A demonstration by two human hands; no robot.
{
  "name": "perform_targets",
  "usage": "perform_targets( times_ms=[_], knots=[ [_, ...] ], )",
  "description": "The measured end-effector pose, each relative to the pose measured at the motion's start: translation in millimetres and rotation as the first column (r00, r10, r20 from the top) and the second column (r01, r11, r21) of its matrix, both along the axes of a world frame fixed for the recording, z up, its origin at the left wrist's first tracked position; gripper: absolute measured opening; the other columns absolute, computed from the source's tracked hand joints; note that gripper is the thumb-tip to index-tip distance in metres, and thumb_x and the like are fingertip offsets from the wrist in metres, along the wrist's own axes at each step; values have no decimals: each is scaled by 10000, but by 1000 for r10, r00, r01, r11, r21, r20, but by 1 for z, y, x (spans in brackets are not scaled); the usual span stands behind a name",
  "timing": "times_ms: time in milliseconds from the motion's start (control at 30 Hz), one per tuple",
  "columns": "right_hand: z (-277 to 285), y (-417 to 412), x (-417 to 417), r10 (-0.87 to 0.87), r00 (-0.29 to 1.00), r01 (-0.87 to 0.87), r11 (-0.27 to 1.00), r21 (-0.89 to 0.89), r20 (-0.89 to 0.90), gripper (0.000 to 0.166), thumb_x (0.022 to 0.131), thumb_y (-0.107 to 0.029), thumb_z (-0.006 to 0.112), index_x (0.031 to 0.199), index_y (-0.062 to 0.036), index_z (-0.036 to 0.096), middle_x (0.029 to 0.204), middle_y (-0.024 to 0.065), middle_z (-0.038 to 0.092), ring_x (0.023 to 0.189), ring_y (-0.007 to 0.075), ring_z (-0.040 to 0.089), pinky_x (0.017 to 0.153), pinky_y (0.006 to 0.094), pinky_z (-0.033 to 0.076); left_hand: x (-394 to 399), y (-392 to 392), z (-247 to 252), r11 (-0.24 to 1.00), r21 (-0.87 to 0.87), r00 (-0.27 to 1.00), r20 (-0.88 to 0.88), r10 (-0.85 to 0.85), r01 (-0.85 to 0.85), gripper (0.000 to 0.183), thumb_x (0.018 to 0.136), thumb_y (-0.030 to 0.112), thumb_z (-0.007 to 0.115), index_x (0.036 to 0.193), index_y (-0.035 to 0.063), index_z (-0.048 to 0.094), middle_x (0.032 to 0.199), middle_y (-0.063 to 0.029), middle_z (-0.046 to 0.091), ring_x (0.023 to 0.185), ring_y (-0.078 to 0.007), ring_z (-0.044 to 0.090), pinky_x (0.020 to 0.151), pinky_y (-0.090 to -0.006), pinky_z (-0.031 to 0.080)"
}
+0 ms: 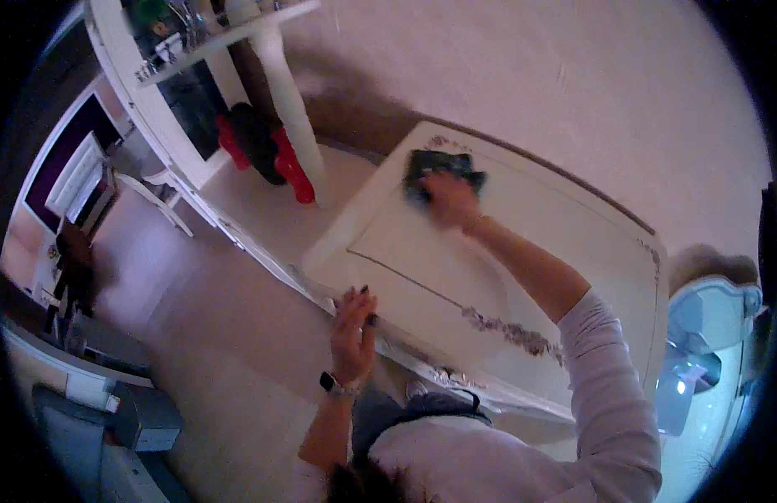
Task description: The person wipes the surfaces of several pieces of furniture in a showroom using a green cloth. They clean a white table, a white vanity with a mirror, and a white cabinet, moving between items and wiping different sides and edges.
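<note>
My right hand [451, 200] presses a dark, crumpled cloth [443, 165] onto the cream top of a piece of furniture [420, 251], close to its far left corner. Hand and cloth are slightly blurred. Painted flowers [514, 332] and a thin dark line decorate this top. My left hand [355, 330] rests by the near left edge of the furniture, fingers extended and holding nothing. A dark-faced watch [328, 381] is on the left wrist. Carved white trim [451, 377] runs along the near edge, close to my body.
A pink wall [552, 82] rises behind the furniture. To the left, a white-legged stand [286, 94] carries small items, with red and black objects [294, 173] below. At right are a pale blue container [709, 314] and a clear spray bottle [677, 390]. A grey box [146, 418] sits lower left.
</note>
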State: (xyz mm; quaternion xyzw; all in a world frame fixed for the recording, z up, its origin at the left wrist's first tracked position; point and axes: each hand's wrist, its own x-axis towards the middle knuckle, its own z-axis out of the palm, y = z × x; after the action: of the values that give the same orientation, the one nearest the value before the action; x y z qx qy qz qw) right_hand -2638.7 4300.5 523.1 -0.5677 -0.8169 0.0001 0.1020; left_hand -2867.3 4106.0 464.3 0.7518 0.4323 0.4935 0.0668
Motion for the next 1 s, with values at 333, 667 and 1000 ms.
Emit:
perform_targets(
  times_ms=[333, 667, 1000],
  knots=[
    [7, -207, -37, 452, 890, -450, 892, 36, -65, 448, 783, -186, 514, 1218, -110, 438, 1377, 84, 302, 1290, 277, 245, 1016, 511, 199, 3, -23, -3, 996, -38, 898, 437, -57, 82, 313, 777, 42, 490, 1086, 12, 455, 1142, -138, 463, 1096, -263, 426, 913, -375, 370],
    [-19, -371, -53, -28, 690, -151, 972, -181, -723, 482, 698, 28, 530, 1169, -57, 468, 1220, 128, 458, 1149, 308, 427, 958, 397, 326, -2, -93, -39, 868, -272, 766, 620, -171, 415, 321, 809, 204, 515, 1053, -3, 485, 1103, -134, 495, 1032, -280, 462, 926, -383, 329],
    [-82, -420, -88, -580, -646, -248, 774, -582, -496, 334, 913, -200, 417, 1214, -55, 413, 1142, 71, 493, 1066, 172, 466, 885, 287, 379, -7, -158, -32, 795, -344, 856, 53, -515, 499, 547, 705, 244, 639, 1183, 74, 435, 1237, -165, 383, 1173, -331, 331, 979, -413, 272]
  ],
)
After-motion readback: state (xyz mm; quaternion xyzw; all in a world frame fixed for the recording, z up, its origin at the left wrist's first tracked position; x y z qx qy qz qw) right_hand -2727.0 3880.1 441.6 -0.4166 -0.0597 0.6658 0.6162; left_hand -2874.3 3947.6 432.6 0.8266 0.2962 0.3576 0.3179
